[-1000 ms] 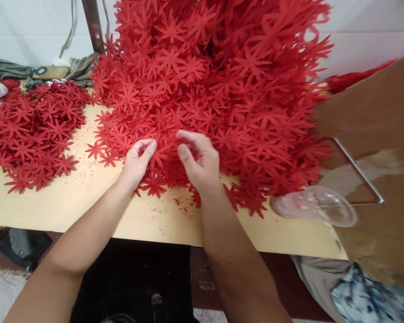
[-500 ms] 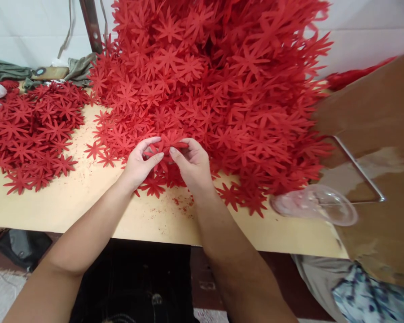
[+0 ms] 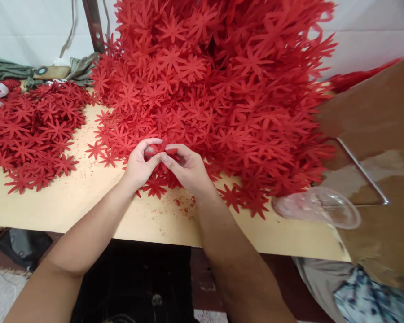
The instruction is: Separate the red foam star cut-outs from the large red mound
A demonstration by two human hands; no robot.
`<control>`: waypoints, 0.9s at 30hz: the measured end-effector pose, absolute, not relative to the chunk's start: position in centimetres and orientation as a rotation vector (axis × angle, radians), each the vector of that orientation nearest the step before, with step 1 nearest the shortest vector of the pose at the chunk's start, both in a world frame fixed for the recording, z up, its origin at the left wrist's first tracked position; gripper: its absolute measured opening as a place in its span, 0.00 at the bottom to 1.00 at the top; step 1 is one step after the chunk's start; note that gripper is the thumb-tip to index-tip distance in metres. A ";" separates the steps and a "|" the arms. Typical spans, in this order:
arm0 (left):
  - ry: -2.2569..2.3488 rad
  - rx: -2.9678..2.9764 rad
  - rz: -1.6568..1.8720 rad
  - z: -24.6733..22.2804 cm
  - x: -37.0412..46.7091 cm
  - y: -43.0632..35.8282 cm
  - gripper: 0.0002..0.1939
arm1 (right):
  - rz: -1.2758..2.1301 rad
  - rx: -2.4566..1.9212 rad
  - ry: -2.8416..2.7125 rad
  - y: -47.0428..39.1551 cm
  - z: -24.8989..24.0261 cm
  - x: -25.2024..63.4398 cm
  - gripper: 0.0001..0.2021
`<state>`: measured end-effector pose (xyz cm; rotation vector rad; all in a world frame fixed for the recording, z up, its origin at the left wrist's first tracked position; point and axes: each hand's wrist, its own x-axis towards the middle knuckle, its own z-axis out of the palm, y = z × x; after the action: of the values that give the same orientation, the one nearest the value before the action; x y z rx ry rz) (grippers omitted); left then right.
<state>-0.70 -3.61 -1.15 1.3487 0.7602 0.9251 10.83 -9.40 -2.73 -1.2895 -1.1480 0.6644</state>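
Between my two hands is a red flower-shaped cutout (image 3: pixel 162 149), partly covered by the fingers. My left hand (image 3: pixel 142 162) pinches it from the left, thumb below and forefinger above. From the right, my right hand (image 3: pixel 186 165) grips it the same way, and the two thumb tips meet in front. Behind the hands rises a tall heap of red flower cutouts (image 3: pixel 202 98) with narrow petals. Just beneath the hands, a loose red flower (image 3: pixel 155 185) lies at the heap's front edge.
A smaller pile of red flowers (image 3: pixel 37 134) lies left on the tan tabletop (image 3: pixel 97 211). A clear plastic cup (image 3: pixel 318 207) lies on its side at right, beside a cardboard box (image 3: pixel 377 134) with a bent metal rod (image 3: pixel 363 172). Cloth (image 3: pixel 82 69) lies at back left.
My right hand has moved left, so its thumb now touches the left thumb. The flower between the hands looks more folded and less of it shows.
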 end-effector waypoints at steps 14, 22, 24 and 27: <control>0.679 1.360 0.868 -1.4 -0.8 -3.4 0.14 | 0.592 -1.287 -0.865 -8.9 -2.9 12.2 0.15; 0.761 1.530 0.961 -2.2 -0.5 -3.4 0.05 | 0.395 -1.391 -1.026 -9.2 -2.6 11.1 0.13; 0.782 1.537 0.974 -2.3 -0.5 -3.3 0.03 | 0.293 -1.399 -1.086 -9.2 -2.8 11.1 0.14; 0.780 1.540 0.942 -2.4 -0.5 -3.2 0.04 | 0.272 -1.409 -1.114 -9.1 -3.2 11.2 0.12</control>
<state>-0.49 -3.22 -2.39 1.5405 0.7803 0.9419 11.19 -9.13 -3.15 -1.4095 -1.1136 0.2717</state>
